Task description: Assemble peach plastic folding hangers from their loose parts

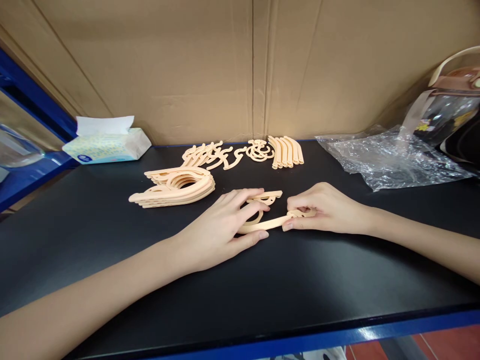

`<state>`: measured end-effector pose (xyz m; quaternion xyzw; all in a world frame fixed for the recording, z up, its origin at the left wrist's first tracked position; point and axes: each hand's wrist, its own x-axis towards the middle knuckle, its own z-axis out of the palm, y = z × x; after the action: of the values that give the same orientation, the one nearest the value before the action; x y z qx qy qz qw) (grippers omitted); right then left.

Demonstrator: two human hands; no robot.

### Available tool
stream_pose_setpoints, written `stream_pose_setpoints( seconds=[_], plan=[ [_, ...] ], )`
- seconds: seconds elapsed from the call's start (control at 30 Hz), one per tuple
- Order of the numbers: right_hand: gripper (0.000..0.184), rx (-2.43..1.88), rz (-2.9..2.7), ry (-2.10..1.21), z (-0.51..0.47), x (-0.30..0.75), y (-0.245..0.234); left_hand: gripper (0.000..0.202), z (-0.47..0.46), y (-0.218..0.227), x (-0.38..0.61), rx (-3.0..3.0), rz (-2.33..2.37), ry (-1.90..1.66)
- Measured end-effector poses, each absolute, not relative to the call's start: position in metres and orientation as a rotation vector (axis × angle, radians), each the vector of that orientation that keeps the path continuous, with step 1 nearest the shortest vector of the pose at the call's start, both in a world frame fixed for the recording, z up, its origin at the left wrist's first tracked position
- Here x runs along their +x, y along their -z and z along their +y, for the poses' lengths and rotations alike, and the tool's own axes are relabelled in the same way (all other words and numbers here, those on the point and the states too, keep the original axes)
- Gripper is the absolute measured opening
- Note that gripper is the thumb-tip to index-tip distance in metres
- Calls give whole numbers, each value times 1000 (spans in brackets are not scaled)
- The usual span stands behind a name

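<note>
Low over the black table, a beige plastic folding hanger (270, 223) lies between my two hands. My left hand (225, 220) holds its left side, with fingers curled over the top and the thumb along the near edge. At the right end, my right hand (318, 210) pinches a small beige part (300, 213) where it meets the hanger's arm; the fingers hide some of this joint. Left of my left hand is a stack of similar folded hangers (176, 189). Behind my hands lie loose hooked pieces (232, 157), small hook parts (259, 150) and a row of curved arms (287, 151).
A tissue pack (107, 142) stands at the back left. Clear plastic wrap (390, 160) lies at the back right, by a transparent bottle (446, 112) with a handle. Cardboard (195, 70) walls the far side, and a blue edge (337, 332) runs along the table's front.
</note>
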<state>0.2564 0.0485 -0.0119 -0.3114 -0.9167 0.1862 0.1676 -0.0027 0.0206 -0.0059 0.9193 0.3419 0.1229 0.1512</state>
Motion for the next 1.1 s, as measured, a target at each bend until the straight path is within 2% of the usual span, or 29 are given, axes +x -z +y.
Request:
stream_pose_setpoints(
  seconds=[0.37,0.83,1.0,1.1],
  plan=[
    [47,-821,-2655,-453,46,256,13,36,22,7,-3,2650,959,-362],
    [41,-703,-2642,174,41,257,12,36,21,8,-3,2663,967,-367],
    [39,-689,-2630,204,41,256,14,37,21,8,-3,2657,977,-352],
    [30,-692,-2631,168,42,256,15,37,22,8,-3,2647,979,-346]
  ],
)
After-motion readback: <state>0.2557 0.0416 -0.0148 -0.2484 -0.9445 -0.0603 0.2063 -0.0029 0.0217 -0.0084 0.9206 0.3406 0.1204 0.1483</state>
